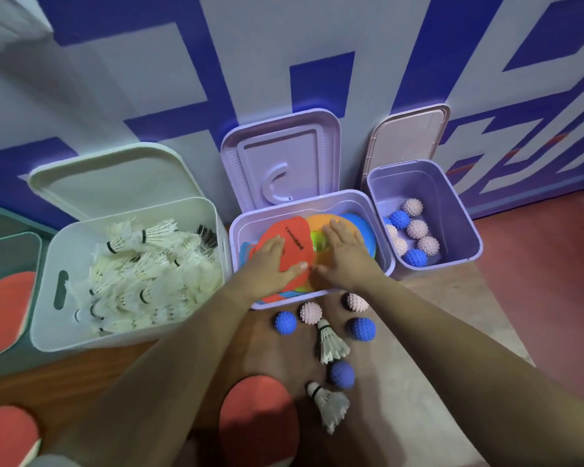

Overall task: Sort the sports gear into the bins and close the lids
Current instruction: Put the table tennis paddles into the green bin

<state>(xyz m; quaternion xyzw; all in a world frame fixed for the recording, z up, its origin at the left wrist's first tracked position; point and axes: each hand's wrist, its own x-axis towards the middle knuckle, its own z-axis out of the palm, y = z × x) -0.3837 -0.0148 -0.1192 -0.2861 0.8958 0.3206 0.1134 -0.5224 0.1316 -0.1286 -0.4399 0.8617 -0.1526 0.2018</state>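
Floor (pixel 536 281), red-brown with a pale strip, meets a blue-and-white wall (pixel 149 79) across the upper frame. Left hand (pixel 273 261) and right hand (pixel 344 254) press flat on discs (pixel 290 234) in the open centre bin (pixel 384 230), mid-frame; left fingers straight and together, right slightly spread. Balls (pixel 285 322), shuttlecocks (pixel 329 345) and a paddle (pixel 257 423) lie loose, lower centre.

2 arms reach forward; left hand (pixel 273 264) and right hand (pixel 346 255) lie palm-down, fingers straight.
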